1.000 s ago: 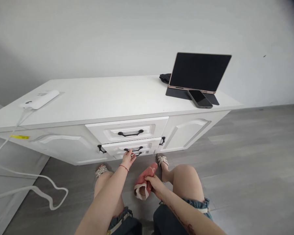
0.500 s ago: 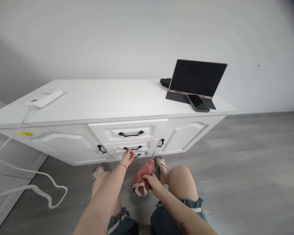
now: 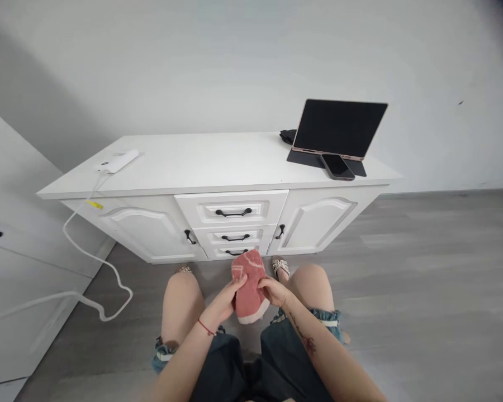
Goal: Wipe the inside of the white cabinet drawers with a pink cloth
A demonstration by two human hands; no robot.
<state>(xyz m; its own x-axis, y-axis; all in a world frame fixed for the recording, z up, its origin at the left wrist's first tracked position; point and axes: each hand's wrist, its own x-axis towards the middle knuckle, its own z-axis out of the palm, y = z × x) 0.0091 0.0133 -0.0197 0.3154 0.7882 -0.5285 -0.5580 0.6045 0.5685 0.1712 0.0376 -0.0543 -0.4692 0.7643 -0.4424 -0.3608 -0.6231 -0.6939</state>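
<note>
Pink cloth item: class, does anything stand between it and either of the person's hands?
Nothing visible does. The left hand and right hand grip the pink cloth item directly, from opposite sides, in front of the white cabinet.

Left wrist [image 3: 210, 320]: 1 thin red bracelet [image 3: 205, 326]. Right forearm [image 3: 318, 346]: dark and reddish tattoo-like marking [image 3: 309, 343]. Shorts [image 3: 218, 365]: dark, blue gathered hems [image 3: 322, 317], pale band [image 3: 331, 323]. Footwear: 2 sandals [image 3: 280, 263], pale studded straps [image 3: 279, 262].
</note>
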